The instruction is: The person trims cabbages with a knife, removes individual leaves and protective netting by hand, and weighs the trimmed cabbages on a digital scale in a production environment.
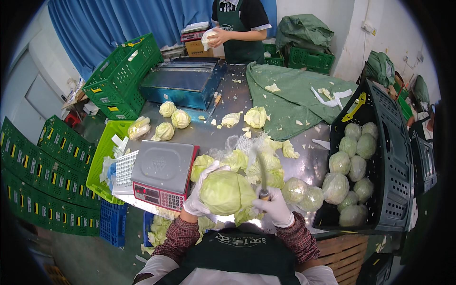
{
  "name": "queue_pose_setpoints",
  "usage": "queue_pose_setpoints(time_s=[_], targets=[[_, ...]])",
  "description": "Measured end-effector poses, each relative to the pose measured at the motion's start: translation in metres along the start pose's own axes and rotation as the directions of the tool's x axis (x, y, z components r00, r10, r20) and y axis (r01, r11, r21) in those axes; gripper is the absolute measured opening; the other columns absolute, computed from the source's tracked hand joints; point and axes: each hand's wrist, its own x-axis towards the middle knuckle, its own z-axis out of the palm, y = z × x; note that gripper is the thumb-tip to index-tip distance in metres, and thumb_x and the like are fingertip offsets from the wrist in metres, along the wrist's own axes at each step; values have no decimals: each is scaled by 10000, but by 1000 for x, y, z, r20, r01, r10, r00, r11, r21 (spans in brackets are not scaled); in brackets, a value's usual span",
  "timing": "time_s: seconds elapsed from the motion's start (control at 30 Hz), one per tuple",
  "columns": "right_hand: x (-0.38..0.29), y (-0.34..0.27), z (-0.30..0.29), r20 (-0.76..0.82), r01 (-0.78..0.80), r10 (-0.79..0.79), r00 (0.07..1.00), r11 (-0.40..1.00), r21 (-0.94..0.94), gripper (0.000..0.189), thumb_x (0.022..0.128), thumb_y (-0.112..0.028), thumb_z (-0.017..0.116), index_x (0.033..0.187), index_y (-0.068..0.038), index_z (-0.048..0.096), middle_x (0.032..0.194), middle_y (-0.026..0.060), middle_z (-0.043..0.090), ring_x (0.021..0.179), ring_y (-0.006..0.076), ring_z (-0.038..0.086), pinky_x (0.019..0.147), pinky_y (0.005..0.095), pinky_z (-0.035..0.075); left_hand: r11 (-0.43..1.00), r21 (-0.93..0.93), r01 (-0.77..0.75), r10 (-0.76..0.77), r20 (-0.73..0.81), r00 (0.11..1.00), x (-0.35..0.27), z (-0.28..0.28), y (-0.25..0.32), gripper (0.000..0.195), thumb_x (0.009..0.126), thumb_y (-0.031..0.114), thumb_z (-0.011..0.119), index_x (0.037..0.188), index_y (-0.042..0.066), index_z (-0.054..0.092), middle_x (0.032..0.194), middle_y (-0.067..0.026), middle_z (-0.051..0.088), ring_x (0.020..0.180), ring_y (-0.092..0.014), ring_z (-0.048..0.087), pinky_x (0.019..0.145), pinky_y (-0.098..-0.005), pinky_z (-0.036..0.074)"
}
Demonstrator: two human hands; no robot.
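A large pale green cabbage [226, 192] rests in my gloved left hand [199, 194], held just in front of my apron. In my gloved right hand [274, 206] is a knife [263, 174] by its handle, the curved blade pointing up and away from me. The blade looks blurred. A loose leaf [245, 215] hangs at the cabbage's lower right. Beyond the cabbage lie trimmed leaves [237, 160] and white foam netting [244, 144]. Two film-wrapped cabbages [302, 194] sit to the right of my right hand.
Left stands a digital scale [162, 167]; right, a dark crate [386, 160] of wrapped cabbages. Several unwrapped cabbages [181, 119], a blue wrapping machine [178, 82] and a green cloth [285, 96] lie farther back. Across the table a person [238, 32] holds a pale round item.
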Motion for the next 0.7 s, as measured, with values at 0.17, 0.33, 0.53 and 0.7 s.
queue_pose_setpoints(time_s=[0.17,0.33,0.53,0.7], targets=[[8,8,-7,-56,-90,147,988,819,566,68,802,-27,543,849,-68,515,685,24,518,529,117,483,475,241,385,992,-97,85,-113,-326,938,-16,-25,-33,1101,575,426,862,1446,82,283,1420,-157,400,1295,-328,423,1091,-474,352],[7,3,-9,-180,40,72,981,835,550,83,801,-50,544,859,-73,490,738,30,524,520,133,478,470,238,382,963,-269,-24,-25,-177,984,-20,-24,-25,1059,631,486,825,1447,88,280,1431,-165,385,1298,-343,417,1080,-509,367],[3,8,-41,-343,158,-252,905,947,-279,163,766,10,638,886,-42,540,819,8,565,632,82,522,478,226,382,839,-531,-119,-38,-276,960,-13,-20,-28,1053,612,361,867,1438,66,285,1412,-159,415,1302,-334,413,1078,-502,374],[11,5,-3,-152,339,-459,876,807,-484,444,713,-153,800,1117,-88,629,987,6,582,695,59,586,575,209,475,990,-141,-12,-26,-265,964,1,-12,-18,1059,603,296,871,1441,59,269,1394,-157,432,1275,-306,453,1081,-473,382]])
